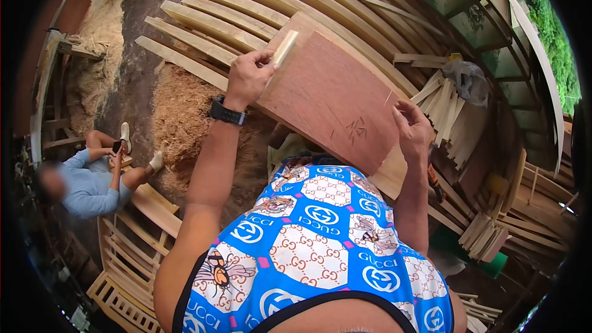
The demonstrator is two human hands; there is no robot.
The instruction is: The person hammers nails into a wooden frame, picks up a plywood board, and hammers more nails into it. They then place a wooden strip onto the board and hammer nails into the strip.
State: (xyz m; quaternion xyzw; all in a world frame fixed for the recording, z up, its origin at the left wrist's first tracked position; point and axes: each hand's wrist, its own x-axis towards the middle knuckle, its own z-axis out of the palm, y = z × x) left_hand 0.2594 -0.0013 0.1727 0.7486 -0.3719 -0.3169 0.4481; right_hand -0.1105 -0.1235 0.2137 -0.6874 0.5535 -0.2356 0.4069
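A reddish-brown wooden board (pixel 327 86) lies in front of me on top of long pale planks. My left hand (pixel 250 77), with a black watch on the wrist, is closed on a short pale wood strip (pixel 285 48) at the board's left edge. Over the right side of the board, my right hand (pixel 412 126) pinches a thin nail (pixel 388 97) between thumb and fingertips. Several loose nails (pixel 356 129) are scattered on the board between my hands, nearer the right one.
Long curved planks (pixel 209 15) are stacked beyond the board. Bundled wood slats (pixel 447 111) and a grey plastic bag (pixel 467 80) stand at right, near a dark orange-marked tool (pixel 436 184). A seated person (pixel 92 179) is at left beside sawdust (pixel 185 108) and a slatted wooden frame (pixel 126 271).
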